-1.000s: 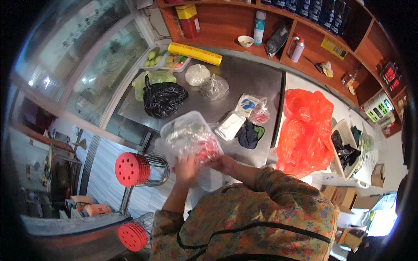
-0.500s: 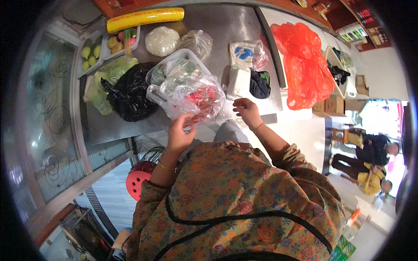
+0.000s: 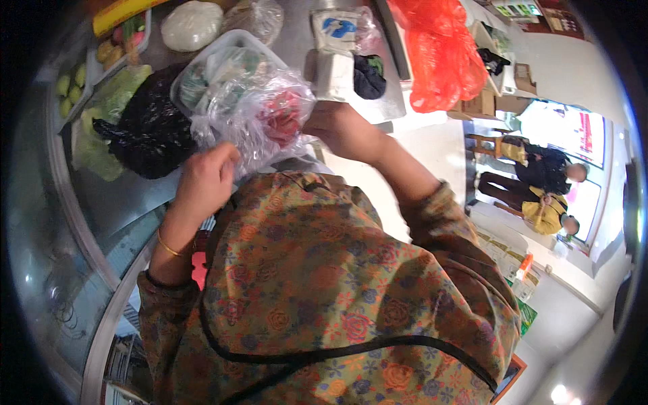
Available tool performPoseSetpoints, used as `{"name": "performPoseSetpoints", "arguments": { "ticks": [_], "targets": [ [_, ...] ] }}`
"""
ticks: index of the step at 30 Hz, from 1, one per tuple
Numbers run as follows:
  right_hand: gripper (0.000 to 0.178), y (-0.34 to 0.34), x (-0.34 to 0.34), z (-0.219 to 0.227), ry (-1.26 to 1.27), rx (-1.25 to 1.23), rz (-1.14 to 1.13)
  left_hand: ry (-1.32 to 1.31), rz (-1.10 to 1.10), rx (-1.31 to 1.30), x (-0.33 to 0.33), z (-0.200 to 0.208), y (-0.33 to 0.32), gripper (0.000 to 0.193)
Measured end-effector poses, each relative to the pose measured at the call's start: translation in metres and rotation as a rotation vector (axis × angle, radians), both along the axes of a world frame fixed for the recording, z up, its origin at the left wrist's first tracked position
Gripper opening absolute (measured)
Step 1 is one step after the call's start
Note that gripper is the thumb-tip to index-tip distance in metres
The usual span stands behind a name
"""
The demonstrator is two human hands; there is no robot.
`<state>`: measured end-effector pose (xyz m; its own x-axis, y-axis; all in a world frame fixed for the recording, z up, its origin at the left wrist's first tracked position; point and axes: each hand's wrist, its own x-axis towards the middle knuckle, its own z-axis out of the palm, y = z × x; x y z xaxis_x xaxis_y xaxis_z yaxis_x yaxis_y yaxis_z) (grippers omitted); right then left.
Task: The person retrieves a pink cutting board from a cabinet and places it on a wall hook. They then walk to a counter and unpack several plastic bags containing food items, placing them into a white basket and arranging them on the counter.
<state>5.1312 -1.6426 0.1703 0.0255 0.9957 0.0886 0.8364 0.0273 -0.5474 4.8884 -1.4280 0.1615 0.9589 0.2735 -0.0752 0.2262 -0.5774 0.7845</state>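
A clear plastic bag (image 3: 250,135) with something red inside lies over the near end of a white plastic basket (image 3: 233,39). My left hand (image 3: 206,177) is closed on the bag's near left edge, the fingers bent together. At the bag's right side, my right hand (image 3: 344,131) grips its edge; motion smears the hand a little and its fingertips are partly hidden. More clear bags with greenish contents (image 3: 223,71) fill the basket. Left of it sits a black plastic bag (image 3: 152,125), close to my left hand.
Further left are a pale green bag (image 3: 101,152) and trays of green and brown produce (image 3: 71,88). White bags (image 3: 192,25) lie behind the basket. A white block-shaped package (image 3: 334,75), dark cloth (image 3: 370,77) and large red bag (image 3: 439,61) are at right. Two people (image 3: 540,182) are far right.
My right hand has moved left onto the clear bag's edge. My left hand has closed on the bag's near side. The view has shifted, so the table's things appear higher and further left.
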Motion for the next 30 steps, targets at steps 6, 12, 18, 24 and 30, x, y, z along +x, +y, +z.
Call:
{"name": "performPoseSetpoints", "arguments": {
  "ticks": [6, 12, 18, 24, 30],
  "targets": [
    [0.018, -0.008, -0.014, 0.08, 0.227, 0.029, -0.346, -0.165, -0.269, 0.148, 0.005, 0.014, -0.006, 0.008],
    [0.025, 0.073, -0.043, 0.007, 0.331, -0.243, 0.063, -0.117, -0.529, -0.192, 0.037, 0.041, -0.04, 0.008],
    [0.063, 0.013, 0.004, 0.017, -0.274, -0.949, -0.248, 0.406, -0.174, 0.046, 0.017, 0.04, 0.008, 0.018],
    [0.057, 0.015, -0.001, 0.046, -0.549, -0.614, -0.367, 0.43, -0.228, 0.422, 0.055, 0.001, -0.021, 0.036],
    [0.09, 0.013, 0.014, 0.095, -0.487, -0.438, -0.389, 0.099, -0.294, 0.549, 0.112, -0.058, -0.037, 0.056]
  ]
}}
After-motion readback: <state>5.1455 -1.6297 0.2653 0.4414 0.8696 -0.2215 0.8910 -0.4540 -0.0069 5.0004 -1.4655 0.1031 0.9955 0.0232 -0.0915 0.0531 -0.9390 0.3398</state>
